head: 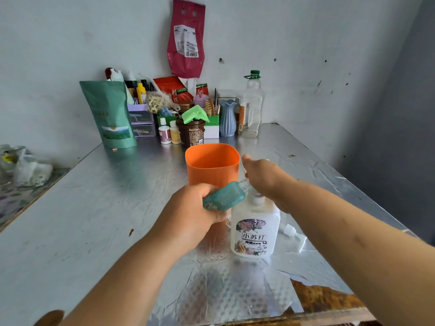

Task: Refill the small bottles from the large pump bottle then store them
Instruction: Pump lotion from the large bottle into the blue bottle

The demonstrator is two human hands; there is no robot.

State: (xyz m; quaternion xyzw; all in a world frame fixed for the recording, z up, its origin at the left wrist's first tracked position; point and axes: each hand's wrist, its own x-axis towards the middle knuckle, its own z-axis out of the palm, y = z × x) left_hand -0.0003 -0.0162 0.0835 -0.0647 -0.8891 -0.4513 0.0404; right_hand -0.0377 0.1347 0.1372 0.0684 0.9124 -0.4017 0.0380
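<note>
Behind the small bottle (223,196) — orange cup (211,165)

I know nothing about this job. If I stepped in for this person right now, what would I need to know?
Left hand: grips the teal bottle, tilted, neck towards the top of the white bottle.
Right hand: sits over the white bottle's top; what its fingers do is hidden.
Orange cup: stands just behind both hands.
A white pump-like part lies on the table, right of the white bottle.
Done: teal bottle brought to the white one; its fill level cannot be seen.
Left: finish filling, close it, store it.
</note>
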